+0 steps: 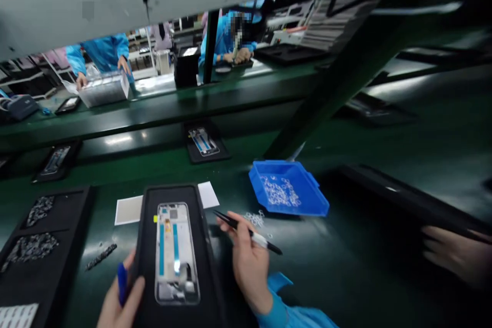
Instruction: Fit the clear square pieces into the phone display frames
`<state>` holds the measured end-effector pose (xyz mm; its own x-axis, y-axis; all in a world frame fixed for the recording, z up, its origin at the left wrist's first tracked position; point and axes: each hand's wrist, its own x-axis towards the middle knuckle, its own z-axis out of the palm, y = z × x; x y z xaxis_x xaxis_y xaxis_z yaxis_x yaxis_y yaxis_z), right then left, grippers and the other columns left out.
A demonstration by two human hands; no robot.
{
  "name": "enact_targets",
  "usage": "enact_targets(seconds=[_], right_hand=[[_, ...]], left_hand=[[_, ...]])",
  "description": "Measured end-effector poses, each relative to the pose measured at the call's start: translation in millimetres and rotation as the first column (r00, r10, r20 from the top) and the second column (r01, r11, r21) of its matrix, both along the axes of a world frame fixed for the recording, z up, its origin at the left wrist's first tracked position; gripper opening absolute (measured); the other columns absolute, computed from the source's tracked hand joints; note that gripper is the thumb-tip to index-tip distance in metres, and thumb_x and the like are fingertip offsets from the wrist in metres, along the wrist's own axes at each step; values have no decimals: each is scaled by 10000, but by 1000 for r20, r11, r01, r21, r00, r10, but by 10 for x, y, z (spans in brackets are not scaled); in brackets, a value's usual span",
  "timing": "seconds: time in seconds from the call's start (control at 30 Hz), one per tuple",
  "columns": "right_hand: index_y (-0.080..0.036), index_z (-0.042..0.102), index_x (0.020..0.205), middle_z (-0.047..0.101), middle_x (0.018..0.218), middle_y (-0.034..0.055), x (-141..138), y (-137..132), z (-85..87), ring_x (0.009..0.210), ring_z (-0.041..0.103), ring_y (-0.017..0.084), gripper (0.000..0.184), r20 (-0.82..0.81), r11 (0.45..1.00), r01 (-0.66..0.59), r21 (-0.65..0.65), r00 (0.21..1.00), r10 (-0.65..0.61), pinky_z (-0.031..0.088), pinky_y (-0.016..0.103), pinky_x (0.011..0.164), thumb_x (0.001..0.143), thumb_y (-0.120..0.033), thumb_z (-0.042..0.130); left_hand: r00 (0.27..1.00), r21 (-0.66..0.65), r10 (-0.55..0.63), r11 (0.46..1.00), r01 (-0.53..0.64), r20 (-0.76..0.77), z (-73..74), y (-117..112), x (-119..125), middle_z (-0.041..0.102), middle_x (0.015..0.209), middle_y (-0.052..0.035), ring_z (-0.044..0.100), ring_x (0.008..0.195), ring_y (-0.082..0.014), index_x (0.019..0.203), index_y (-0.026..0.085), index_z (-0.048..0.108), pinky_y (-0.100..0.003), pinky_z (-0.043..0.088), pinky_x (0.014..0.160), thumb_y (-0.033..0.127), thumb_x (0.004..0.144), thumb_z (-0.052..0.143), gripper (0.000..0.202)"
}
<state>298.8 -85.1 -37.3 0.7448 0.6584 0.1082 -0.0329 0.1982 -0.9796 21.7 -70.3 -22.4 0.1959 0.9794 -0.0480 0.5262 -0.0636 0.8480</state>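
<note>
A black fixture tray (148, 246) lies in front of me and carries a phone frame (176, 251) with two blue strips. My left hand (119, 300) rests on the tray's left edge, fingers closed round a blue pen-like tool (122, 282). To the right of the tray, my right hand (248, 261) pinches black tweezers (246, 230) whose tip points left toward the tray. Several small clear rings (257, 219) lie loose on the mat just beyond that hand.
A blue bin (307, 200) of small rings sits at right. Black compartment trays (57, 225) with dark parts stand at left. White sheets (128, 210) lie behind the fixture. More fixtures ride the belt (203, 142). Another person's hand (453, 253) shows at far right; co-workers stand beyond.
</note>
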Motion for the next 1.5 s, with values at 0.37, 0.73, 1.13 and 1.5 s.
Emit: enact_targets(seconds=[0.37,0.73,1.13,1.5], right_hand=[[-271,757,980,704,837,59,-79,71,-29,762,686,223,275,328,913,-399,-86,854,404,566,304,684,956,-422,528],[-209,662,1140,709,686,43,-56,130,-114,543,625,164,448,83,901,-419,-110,900,429,528,279,568,985,-555,424],[-178,587,1128,751,940,129,244,86,172,745,710,229,504,-26,996,94,-4,995,-94,570,363,682,896,-623,540],[-182,589,1126,745,1017,129,158,103,35,979,707,254,299,307,995,-95,-45,946,104,522,452,911,954,-422,538]], left_hand=[[845,123,212,977,-173,-490,773,2980,500,700,1010,-175,677,1010,-342,1339,43,523,-426,546,841,321,911,558,511],[598,182,-305,766,617,-741,345,2469,2405,574,1255,-44,672,965,-205,1137,272,638,-307,521,821,226,874,610,268],[589,231,-424,641,732,-688,1130,850,968,644,1059,-10,650,944,-143,1057,250,578,-241,500,784,196,929,530,147],[643,165,-557,675,719,-526,352,-852,47,666,878,20,653,725,-129,948,256,601,-215,451,541,196,879,601,92]])
